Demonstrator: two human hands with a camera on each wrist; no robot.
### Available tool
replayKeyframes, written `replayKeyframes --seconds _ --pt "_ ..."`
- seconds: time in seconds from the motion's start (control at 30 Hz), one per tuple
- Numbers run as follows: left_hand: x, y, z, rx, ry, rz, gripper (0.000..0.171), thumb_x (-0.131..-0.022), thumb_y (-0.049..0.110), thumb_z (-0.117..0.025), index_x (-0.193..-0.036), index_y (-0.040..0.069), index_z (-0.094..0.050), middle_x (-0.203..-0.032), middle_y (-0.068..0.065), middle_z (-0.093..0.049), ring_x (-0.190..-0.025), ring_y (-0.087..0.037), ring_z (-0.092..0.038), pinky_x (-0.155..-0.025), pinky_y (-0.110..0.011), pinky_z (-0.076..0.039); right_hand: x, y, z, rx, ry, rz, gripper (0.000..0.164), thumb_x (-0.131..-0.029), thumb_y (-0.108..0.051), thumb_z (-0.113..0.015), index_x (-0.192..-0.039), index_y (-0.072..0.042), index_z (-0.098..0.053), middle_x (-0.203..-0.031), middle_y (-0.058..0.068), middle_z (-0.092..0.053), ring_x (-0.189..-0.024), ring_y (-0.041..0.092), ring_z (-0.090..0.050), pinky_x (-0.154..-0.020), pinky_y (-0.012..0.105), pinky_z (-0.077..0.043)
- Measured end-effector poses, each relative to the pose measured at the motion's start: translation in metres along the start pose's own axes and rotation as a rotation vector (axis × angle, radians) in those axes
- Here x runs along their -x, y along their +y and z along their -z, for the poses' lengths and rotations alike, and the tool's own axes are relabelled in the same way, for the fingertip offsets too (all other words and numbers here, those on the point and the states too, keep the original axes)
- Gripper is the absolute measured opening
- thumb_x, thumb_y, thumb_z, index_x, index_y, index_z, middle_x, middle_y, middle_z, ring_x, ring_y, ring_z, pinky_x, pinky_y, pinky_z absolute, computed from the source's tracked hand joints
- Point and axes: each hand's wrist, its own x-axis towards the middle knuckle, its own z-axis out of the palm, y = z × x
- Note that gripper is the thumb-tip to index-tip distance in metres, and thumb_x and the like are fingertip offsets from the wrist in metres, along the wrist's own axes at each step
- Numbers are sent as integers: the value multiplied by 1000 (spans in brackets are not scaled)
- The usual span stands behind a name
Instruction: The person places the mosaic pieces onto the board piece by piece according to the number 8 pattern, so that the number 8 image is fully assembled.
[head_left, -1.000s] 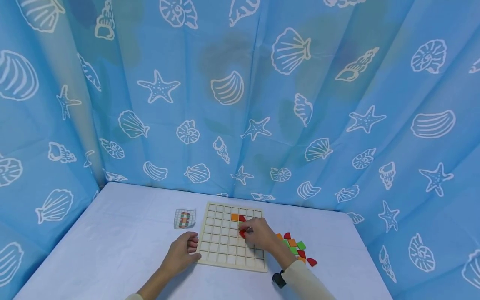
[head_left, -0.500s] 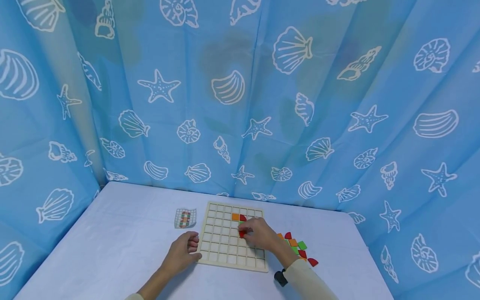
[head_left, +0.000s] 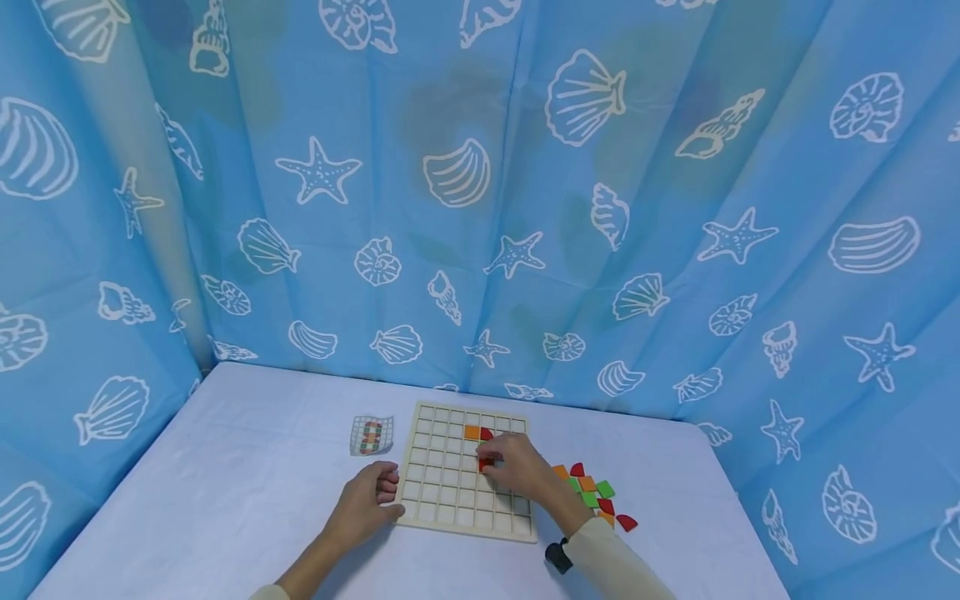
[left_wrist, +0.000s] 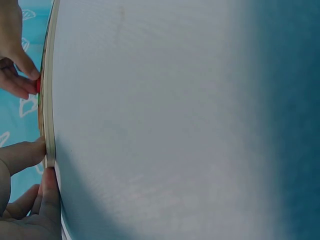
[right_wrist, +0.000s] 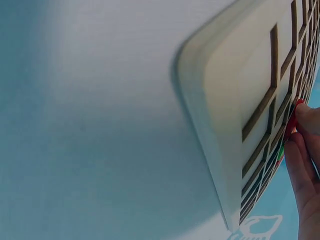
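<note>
A square wooden grid board (head_left: 450, 526) lies on the white table. My left hand (head_left: 363, 502) holds its left edge, with thumb and fingertips at the rim in the left wrist view. Over the board's upper right part, my right hand (head_left: 519, 468) pinches a red quarter-circle tile (right_wrist: 291, 121) between thumb and fingers, right at the grid. Above that hand, an orange square tile (head_left: 472, 432) and another red quarter-circle tile (head_left: 487, 434) sit side by side in the cells. A bit of green tile (right_wrist: 281, 152) shows beside the pinched tile; the right fingers hide nearby cells.
Left of the board lies a small card (head_left: 371, 436) printed with a grid and a coloured pattern. Several loose orange, green and red tiles (head_left: 588, 498) are spread to the right, near the right forearm. A blue shell-print curtain (head_left: 465, 275) stands behind the table.
The right fingers have shifted very slightly at the red tile, which now shows a little higher on the board. The left hand stays in place at the board's edge.
</note>
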Motion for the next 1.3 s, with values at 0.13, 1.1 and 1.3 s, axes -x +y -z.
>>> replayKeyframes --seconds 0.13,1.1,1.3 --pt "0 0 0 -3 2 -7 58 -67 -13 -78 -120 -13 -53 -101 -10 -57 -91 -21 -59 -77 -24 -57 0 -2 -2 9 25 -20 25 -86 -13 -74 -111 -10 -74 -100 -3 -68 -85 8 -55 -80 24 -55" --pt "-3 -1 -2 -60 -1 35 59 -68 -9 -79 -121 -10 -54 -101 -7 -57 -92 -18 -58 -76 -24 -56 71 74 27 61 223 -379 36 -78 -18 -81 -112 -9 -73 -99 1 -68 -84 15 -57 -77 33 -59" --pt "-2 2 -2 -79 4 39 59 -68 -9 -79 -121 -10 -54 -101 -7 -58 -92 -18 -59 -76 -24 -56 75 74 27 119 213 -344 38 -76 -23 -84 -109 -8 -74 -93 0 -68 -82 13 -56 -77 33 -58"
